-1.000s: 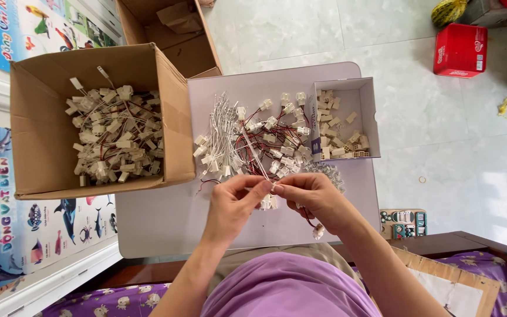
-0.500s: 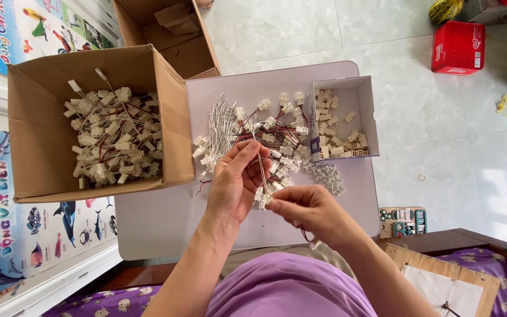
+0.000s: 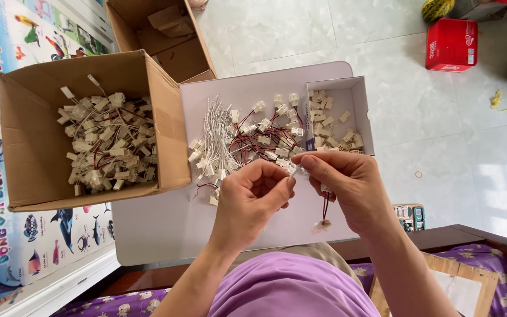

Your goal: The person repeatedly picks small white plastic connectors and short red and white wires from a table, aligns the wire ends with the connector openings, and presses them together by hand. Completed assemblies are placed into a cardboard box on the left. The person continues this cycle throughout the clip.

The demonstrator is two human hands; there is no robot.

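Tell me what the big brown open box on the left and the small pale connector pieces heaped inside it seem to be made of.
The big brown open box looks like corrugated cardboard: matte brown walls, folded flaps, raw edges. The small pale connector pieces look like moulded plastic, off-white and slightly glossy, with thin red and dark wires, probably plastic-coated, trailing from them.

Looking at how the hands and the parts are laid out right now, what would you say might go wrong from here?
The left hand and right hand pinch a small connector right above the loose pile of wired connectors; if the grip slips, it may vanish among look-alikes. The red and black wire dangling under the right hand could snag the pile's wires and drag some off the white board. The small white box overhangs the board's edge and might be knocked to the floor.
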